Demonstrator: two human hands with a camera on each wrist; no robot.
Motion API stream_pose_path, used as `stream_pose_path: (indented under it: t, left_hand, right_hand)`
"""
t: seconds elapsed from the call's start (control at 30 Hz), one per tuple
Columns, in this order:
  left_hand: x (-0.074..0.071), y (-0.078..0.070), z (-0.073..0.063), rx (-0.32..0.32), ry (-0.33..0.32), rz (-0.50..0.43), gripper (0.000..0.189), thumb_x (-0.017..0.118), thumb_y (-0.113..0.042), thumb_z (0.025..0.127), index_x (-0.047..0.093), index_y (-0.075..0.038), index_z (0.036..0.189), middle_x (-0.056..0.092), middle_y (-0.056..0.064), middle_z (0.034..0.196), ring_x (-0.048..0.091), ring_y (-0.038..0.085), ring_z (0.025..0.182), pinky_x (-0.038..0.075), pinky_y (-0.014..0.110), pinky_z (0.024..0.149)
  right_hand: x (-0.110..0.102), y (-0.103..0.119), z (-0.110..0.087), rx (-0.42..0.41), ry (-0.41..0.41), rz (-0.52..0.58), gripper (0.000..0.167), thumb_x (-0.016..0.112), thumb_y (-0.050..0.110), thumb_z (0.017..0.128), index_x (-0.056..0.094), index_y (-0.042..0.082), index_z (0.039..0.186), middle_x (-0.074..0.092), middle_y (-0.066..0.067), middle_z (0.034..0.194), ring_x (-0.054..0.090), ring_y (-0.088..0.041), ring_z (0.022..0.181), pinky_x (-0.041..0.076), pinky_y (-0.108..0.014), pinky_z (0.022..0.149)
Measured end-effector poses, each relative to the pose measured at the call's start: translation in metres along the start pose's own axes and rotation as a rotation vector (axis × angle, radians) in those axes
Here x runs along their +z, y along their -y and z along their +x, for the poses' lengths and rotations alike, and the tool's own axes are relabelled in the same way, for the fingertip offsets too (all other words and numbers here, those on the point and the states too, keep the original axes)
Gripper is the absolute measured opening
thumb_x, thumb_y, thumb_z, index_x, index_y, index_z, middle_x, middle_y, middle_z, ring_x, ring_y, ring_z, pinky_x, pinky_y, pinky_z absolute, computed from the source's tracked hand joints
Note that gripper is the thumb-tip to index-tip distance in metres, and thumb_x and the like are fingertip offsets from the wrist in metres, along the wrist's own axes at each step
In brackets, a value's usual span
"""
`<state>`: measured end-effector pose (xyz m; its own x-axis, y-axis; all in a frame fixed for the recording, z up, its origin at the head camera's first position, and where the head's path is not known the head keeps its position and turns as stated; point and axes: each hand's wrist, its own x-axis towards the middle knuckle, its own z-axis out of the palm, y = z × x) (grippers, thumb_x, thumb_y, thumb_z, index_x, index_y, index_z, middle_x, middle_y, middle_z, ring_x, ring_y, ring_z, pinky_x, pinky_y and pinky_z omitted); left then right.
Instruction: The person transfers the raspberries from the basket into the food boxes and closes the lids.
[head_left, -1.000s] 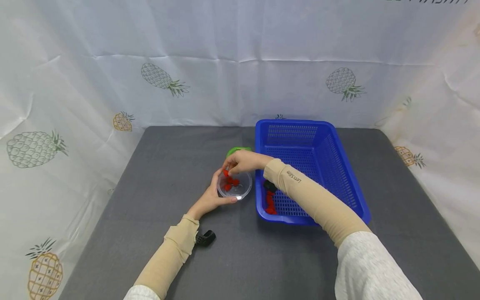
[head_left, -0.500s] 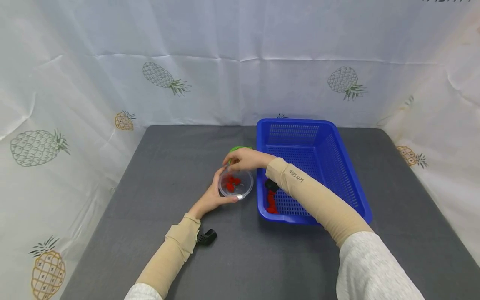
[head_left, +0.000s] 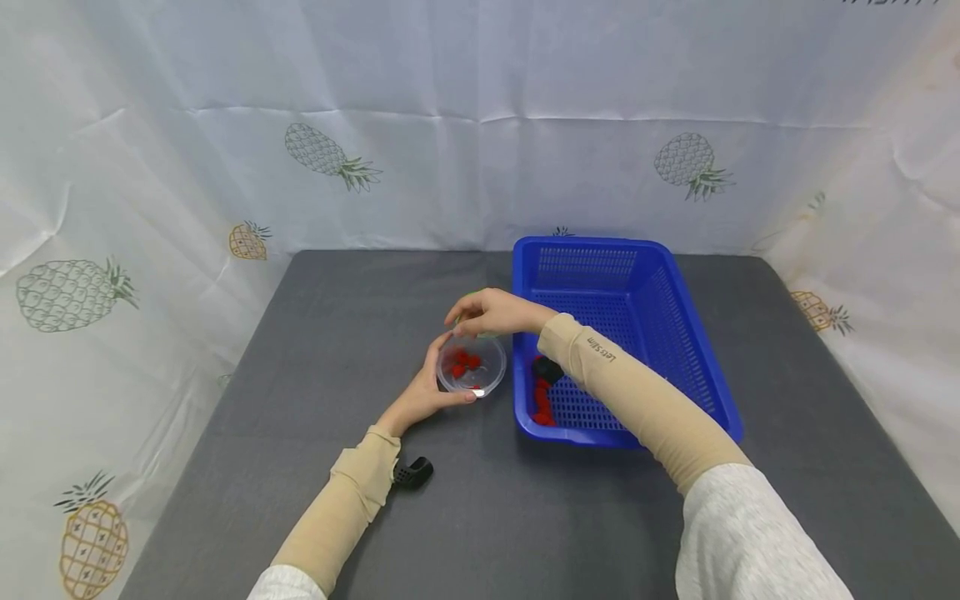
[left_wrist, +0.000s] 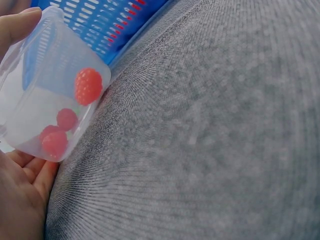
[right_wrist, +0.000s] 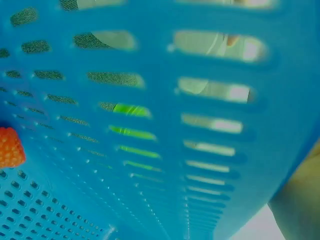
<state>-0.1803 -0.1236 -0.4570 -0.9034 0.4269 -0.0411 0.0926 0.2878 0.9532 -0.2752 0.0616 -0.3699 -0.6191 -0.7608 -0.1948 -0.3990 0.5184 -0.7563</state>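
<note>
My left hand [head_left: 420, 398] grips a clear plastic tub [head_left: 489, 371] from its left side, thumb at the near rim and fingers round the far side. Several red raspberries [left_wrist: 88, 86] lie inside, one apart from the others. My right hand [head_left: 491, 313] hovers over the tub's far rim with its fingers loosely bent, and I see nothing between them. In the right wrist view the basket wall hides most of that hand. A green thing [right_wrist: 131, 110], mostly behind my right hand, shows through the basket slots.
A blue slotted basket [head_left: 693, 350] stands right of the tub, under my right forearm. More raspberries [head_left: 542, 404] lie along its left side, beside a black piece [head_left: 548, 369] at my right wrist. A black perforated strap end [head_left: 413, 473] sticks out by my left wrist.
My right hand has let go of a raspberry into the tub, where one now lies near the close rim. The hand has risen slightly away. The left hand keeps its hold.
</note>
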Motion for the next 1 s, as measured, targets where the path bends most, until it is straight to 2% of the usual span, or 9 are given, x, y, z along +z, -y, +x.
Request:
stream_pose_path:
  t: [0.13, 0.43, 0.6, 0.7, 0.87, 1.0]
  left_hand:
    - [0.0, -0.001, 0.0, 0.0, -0.006, 0.007, 0.1, 0.074, -0.019, 0.078, 0.003, -0.022, 0.149, 0.018, 0.011, 0.153, 0.023, 0.03, 0.141, 0.018, 0.055, 0.114]
    - [0.001, 0.0, 0.0, 0.032, -0.02, 0.021, 0.1, 0.075, -0.016, 0.076, 0.005, -0.016, 0.148, 0.029, 0.015, 0.148, 0.029, 0.032, 0.137, 0.02, 0.054, 0.113]
    - [0.001, 0.0, 0.0, 0.033, -0.03, 0.021, 0.1, 0.076, -0.015, 0.076, 0.007, -0.017, 0.148, 0.032, 0.016, 0.147, 0.032, 0.033, 0.135, 0.021, 0.053, 0.113]
    - [0.001, -0.001, 0.0, 0.033, -0.033, 0.022, 0.1, 0.076, -0.015, 0.075, 0.007, -0.018, 0.148, 0.032, 0.016, 0.146, 0.032, 0.033, 0.135, 0.021, 0.053, 0.113]
    - [0.002, -0.002, -0.001, 0.016, -0.041, 0.029, 0.1, 0.076, -0.016, 0.076, 0.008, -0.018, 0.148, 0.032, 0.016, 0.147, 0.031, 0.032, 0.136, 0.02, 0.053, 0.114]
    - [0.003, -0.002, -0.001, 0.012, -0.039, 0.029, 0.1, 0.076, -0.017, 0.075, 0.008, -0.018, 0.148, 0.033, 0.015, 0.147, 0.031, 0.032, 0.136, 0.02, 0.053, 0.114]
  right_hand:
    - [-0.003, 0.001, -0.005, -0.003, -0.002, 0.08, 0.029, 0.059, 0.025, 0.092, 0.061, 0.014, 0.118, 0.066, -0.017, 0.106, 0.062, -0.032, 0.095, 0.051, -0.045, 0.083]
    - [-0.01, 0.002, -0.021, -0.006, -0.025, 0.239, 0.033, 0.06, 0.024, 0.091, 0.059, 0.011, 0.122, 0.064, -0.021, 0.111, 0.06, -0.038, 0.101, 0.047, -0.053, 0.09]
    - [-0.015, 0.0, -0.03, -0.028, -0.042, 0.299, 0.034, 0.061, 0.026, 0.09, 0.06, 0.013, 0.122, 0.065, -0.013, 0.112, 0.06, -0.038, 0.105, 0.044, -0.056, 0.093]
    - [-0.018, -0.002, -0.036, -0.042, -0.068, 0.331, 0.031, 0.062, 0.024, 0.09, 0.061, 0.015, 0.12, 0.067, -0.008, 0.112, 0.06, -0.037, 0.105, 0.045, -0.053, 0.094]
    - [-0.023, -0.008, -0.046, -0.052, -0.112, 0.372, 0.032, 0.062, 0.022, 0.089, 0.061, 0.013, 0.12, 0.066, -0.012, 0.113, 0.061, -0.033, 0.102, 0.05, -0.042, 0.09]
    - [-0.028, -0.018, -0.056, -0.048, -0.154, 0.415, 0.033, 0.062, 0.021, 0.089, 0.06, 0.011, 0.121, 0.069, -0.005, 0.105, 0.06, -0.031, 0.094, 0.05, -0.039, 0.085]
